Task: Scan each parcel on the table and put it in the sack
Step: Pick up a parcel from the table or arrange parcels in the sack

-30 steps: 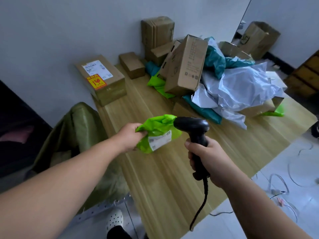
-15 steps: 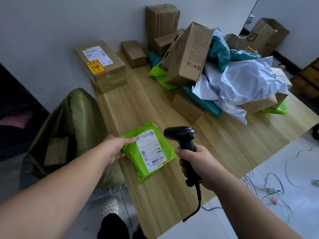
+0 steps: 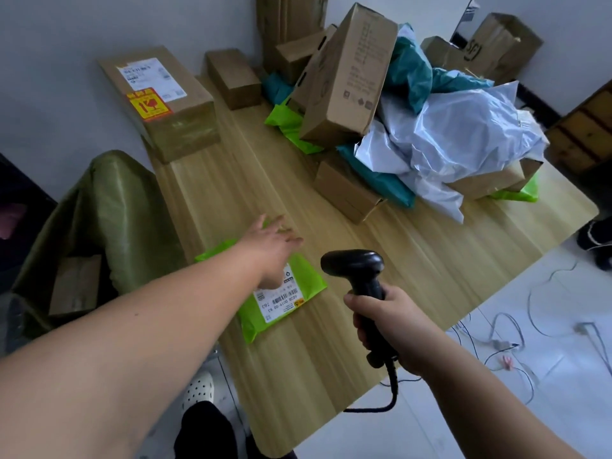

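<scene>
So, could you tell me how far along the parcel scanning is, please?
Done: at least one box already sits in the green sack. In hand: the right hand grips the scanner beside a green mailer lying label-up, with the open left hand above it. Left: the pile and two boxes by the wall.

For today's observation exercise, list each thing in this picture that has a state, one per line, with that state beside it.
Green parcel: flat on the table, label up, partly under the left arm.
Left hand: open, fingers spread, holding nothing.
Right hand: closed around the scanner handle.
Scanner: held upright, head toward the green parcel.
Sack: open, a box inside.
Box with orange sticker: sealed, at the table's edge.
</scene>
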### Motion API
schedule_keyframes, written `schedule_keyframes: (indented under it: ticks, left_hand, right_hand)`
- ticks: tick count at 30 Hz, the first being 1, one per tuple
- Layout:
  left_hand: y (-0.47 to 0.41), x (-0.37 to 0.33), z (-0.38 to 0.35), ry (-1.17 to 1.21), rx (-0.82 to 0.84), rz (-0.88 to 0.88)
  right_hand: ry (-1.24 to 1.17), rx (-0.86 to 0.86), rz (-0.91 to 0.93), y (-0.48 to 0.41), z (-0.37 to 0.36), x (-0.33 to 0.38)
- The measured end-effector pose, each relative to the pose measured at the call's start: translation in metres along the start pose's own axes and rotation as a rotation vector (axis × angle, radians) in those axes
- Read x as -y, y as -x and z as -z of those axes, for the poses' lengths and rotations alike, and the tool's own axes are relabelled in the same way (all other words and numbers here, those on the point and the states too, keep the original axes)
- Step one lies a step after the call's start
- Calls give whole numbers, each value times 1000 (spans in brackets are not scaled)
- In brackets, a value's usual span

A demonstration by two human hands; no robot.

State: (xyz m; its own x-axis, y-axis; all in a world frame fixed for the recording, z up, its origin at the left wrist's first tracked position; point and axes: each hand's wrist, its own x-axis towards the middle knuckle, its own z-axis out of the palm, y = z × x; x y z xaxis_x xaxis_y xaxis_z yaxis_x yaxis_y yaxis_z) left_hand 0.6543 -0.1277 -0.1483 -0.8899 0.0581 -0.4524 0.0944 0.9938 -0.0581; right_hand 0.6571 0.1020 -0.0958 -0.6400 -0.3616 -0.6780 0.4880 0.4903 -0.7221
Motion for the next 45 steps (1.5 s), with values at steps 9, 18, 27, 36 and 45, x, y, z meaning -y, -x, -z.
schedule_keyframes:
  ticks: [9, 18, 27, 36, 45]
  left_hand:
    - [22, 7, -17, 453, 296, 491]
    - [55, -8, -21, 1677, 52, 641]
    - [80, 21, 32, 1844, -466, 754]
    - [107, 36, 50, 1797, -668, 779]
    - [117, 40, 55, 1790, -720, 762]
  right_hand:
    - [-44, -13, 0, 5, 9, -11]
    - [-130, 14, 45, 11, 5, 12]
    - [-179, 132, 146, 23, -15, 80]
    - [-157, 204, 204, 41, -30, 118]
    - [-144, 227, 209, 46, -35, 131]
